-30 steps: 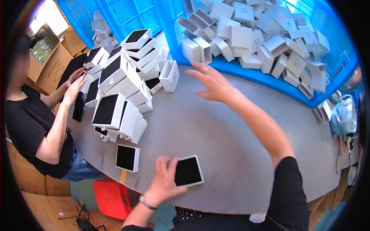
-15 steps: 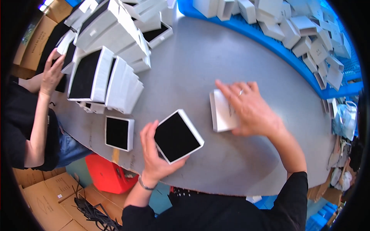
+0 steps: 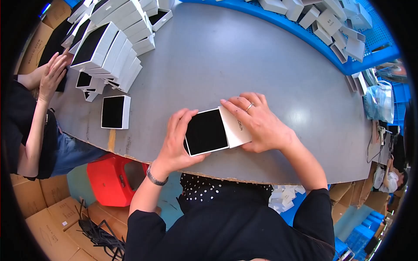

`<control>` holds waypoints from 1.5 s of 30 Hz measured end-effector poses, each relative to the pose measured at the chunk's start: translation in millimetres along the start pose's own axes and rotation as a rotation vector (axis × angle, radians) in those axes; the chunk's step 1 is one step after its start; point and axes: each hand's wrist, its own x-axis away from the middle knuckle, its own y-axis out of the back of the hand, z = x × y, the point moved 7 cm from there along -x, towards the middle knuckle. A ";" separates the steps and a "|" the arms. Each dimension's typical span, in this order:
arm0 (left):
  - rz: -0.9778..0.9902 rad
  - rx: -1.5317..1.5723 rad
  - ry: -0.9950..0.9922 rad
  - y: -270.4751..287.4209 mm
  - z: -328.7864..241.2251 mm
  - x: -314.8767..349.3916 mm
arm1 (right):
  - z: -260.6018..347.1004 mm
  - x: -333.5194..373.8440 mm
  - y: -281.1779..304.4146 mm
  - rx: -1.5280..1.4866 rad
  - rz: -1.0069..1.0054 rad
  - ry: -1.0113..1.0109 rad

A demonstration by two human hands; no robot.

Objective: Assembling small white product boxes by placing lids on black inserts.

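Note:
My left hand grips a white box tray with a black lining, thumb along the near edge and fingers at the far left corner. Against the tray's right side is a white cardboard sleeve, which my right hand holds from above and the right. Tray and sleeve meet edge to edge; the sleeve seems to cover a little of the tray's right end. Left of my hands, another white box tray with black inside lies on the grey table.
Stacks of white box trays stand at the far left, beside a co-worker's hand. A blue plastic crate of white sleeves occupies the far right. A red stool and brown cartons are below the table's left edge.
My two hands have come together, bringing the tray against the sleeve. The tray has turned nearly square to it. The whole view has shifted, and the co-worker's hand has left a white box.

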 end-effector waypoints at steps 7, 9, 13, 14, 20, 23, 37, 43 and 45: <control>-0.023 0.163 -0.062 -20.6 -13.5 1.8 | 4.7 18.4 -2.1 -0.028 -0.203 -0.026; -0.004 0.187 -0.079 -22.7 -19.2 -1.2 | 0.4 24.1 3.7 -0.038 -0.215 -0.016; 0.106 0.191 -0.058 -29.7 -14.4 1.2 | 0.2 28.9 1.3 -0.031 -0.115 0.033; 0.094 0.192 -0.076 -30.5 -15.0 2.8 | 2.5 28.2 -0.8 -0.035 -0.130 0.029; -0.049 0.252 -0.119 -46.7 -20.7 -4.4 | 20.8 16.7 -6.8 -0.114 -0.243 0.004; -0.195 0.372 -0.113 -55.9 -37.9 -10.3 | 29.0 21.3 -8.1 -0.091 -0.282 -0.027; -0.269 0.755 0.101 -41.9 -41.9 -37.6 | 15.0 34.3 -0.9 -0.018 -0.240 -0.160; -0.244 0.887 0.176 -54.6 -40.8 -32.4 | 34.8 14.2 -8.2 -0.125 -0.219 -0.052; -0.291 0.827 0.195 -46.0 -36.8 -31.9 | 36.8 16.9 -12.5 -0.113 -0.232 -0.052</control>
